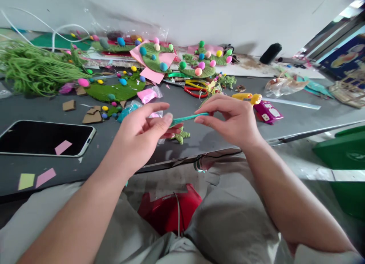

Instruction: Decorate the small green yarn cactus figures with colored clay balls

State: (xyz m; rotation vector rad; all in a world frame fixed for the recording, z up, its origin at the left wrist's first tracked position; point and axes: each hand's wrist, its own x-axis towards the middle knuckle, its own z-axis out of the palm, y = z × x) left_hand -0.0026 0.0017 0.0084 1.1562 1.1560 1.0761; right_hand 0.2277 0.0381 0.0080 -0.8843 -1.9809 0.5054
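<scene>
A teal strand is stretched between my two hands above the table's front edge. It looks fibrous, like yarn or pulled soft clay; I cannot tell which. My left hand pinches its wider end between thumb and fingers. The thin end is held by the thumb and fingertips of my right hand. Just below the strand, a small green star-shaped piece lies on the table, partly hidden by my left fingers. Behind my left hand are a teal packet and a pink packet.
A phone lies at left near paper scraps. Green yarn and leaf shapes with coloured balls spread behind. Pliers, a yellow glue gun and a purple packet sit beyond my right hand.
</scene>
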